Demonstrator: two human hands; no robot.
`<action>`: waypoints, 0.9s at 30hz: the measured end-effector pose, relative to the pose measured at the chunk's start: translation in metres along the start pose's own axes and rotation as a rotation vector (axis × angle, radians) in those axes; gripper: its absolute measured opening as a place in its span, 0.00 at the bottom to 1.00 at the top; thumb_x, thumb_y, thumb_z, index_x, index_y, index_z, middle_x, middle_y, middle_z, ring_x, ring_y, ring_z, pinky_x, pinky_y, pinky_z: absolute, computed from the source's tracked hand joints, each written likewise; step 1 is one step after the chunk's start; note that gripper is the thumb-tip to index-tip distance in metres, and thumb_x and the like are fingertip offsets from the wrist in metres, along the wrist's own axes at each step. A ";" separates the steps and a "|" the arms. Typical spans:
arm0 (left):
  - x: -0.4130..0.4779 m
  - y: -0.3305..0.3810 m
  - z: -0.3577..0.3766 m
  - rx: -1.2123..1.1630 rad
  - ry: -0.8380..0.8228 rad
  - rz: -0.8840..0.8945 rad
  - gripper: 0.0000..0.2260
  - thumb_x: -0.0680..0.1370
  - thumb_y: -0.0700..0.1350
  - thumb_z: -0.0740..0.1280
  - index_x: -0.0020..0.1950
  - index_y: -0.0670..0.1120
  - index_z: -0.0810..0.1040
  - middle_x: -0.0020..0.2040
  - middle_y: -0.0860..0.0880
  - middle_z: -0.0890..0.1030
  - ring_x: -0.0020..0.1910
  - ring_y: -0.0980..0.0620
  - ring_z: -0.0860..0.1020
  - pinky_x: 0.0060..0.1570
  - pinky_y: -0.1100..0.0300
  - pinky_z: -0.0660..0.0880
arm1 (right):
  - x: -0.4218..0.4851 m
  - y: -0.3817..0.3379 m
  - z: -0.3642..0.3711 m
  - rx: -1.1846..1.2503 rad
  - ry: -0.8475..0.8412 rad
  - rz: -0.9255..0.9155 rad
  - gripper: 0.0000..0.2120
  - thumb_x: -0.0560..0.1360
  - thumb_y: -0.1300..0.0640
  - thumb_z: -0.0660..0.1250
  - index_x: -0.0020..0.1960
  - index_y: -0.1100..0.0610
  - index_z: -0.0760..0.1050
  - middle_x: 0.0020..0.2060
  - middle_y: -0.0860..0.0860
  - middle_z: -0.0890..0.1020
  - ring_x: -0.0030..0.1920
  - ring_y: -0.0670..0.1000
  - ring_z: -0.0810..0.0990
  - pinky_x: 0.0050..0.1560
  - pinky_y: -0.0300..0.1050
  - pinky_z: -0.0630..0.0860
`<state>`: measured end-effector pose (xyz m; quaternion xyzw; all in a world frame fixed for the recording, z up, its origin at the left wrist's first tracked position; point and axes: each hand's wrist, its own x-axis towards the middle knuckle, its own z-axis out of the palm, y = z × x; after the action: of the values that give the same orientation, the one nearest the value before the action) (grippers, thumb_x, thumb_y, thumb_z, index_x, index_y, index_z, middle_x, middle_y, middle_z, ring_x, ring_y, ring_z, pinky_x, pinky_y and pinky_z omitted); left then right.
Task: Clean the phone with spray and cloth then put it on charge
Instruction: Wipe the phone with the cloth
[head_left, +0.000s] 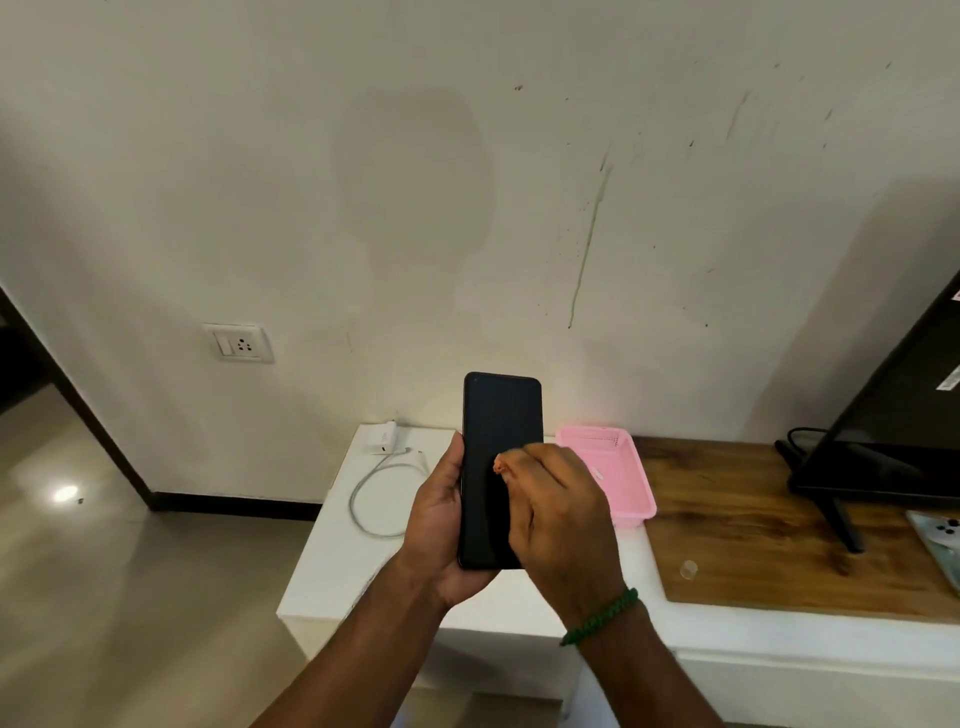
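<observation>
Nearest the camera, 2 bare forearms reached forward, the right wrist wearing a green bracelet (600, 616). The left hand (441, 525) grasped the phone (501, 431) from below and from its left edge, thumb along that edge, the fingers wrapped behind it and hidden. The phone stood nearly upright in the air above the white surface (337, 582), its dark screen facing the camera. The right hand (563, 514) covered the lower right of the screen, its fingers clenched around a small orange thing (500, 466) pressed against the glass; too little of it showed to tell what it was.

Beyond the hands, a white cable (374, 499) lay looped on the surface, with a white charger (383, 435) just behind it by the wall. A pink basket (618, 467) sat to the right of the phone, beside a wooden board (753, 530) that carried a small clear cap (689, 569). Farther right stood a black television (893, 415) on its stand, and 1 more phone (940, 540) lay at the frame's edge. On the wall at the left was a white socket (240, 343).
</observation>
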<state>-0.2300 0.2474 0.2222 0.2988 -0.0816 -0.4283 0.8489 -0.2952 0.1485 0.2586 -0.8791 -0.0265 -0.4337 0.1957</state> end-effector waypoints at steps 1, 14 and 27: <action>0.001 -0.001 -0.001 0.009 0.009 0.002 0.23 0.72 0.61 0.65 0.57 0.47 0.83 0.52 0.44 0.84 0.52 0.45 0.83 0.50 0.51 0.79 | 0.004 0.003 0.000 -0.009 0.010 0.005 0.15 0.77 0.59 0.57 0.46 0.63 0.81 0.41 0.58 0.83 0.40 0.56 0.81 0.44 0.47 0.81; 0.003 0.007 -0.002 0.071 -0.002 0.051 0.25 0.71 0.64 0.62 0.56 0.49 0.83 0.54 0.44 0.84 0.52 0.46 0.82 0.50 0.51 0.79 | -0.006 0.004 0.001 -0.075 -0.010 -0.056 0.21 0.80 0.52 0.54 0.46 0.63 0.82 0.40 0.57 0.84 0.39 0.55 0.83 0.45 0.44 0.80; 0.005 0.009 -0.002 0.097 0.007 0.032 0.29 0.75 0.66 0.57 0.65 0.46 0.78 0.62 0.42 0.80 0.58 0.45 0.79 0.59 0.49 0.76 | -0.013 0.003 -0.009 -0.071 -0.029 -0.059 0.28 0.81 0.48 0.48 0.45 0.62 0.83 0.39 0.56 0.85 0.39 0.53 0.83 0.46 0.41 0.78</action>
<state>-0.2201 0.2489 0.2255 0.3397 -0.1042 -0.4091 0.8405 -0.3090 0.1441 0.2526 -0.8906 -0.0400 -0.4271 0.1509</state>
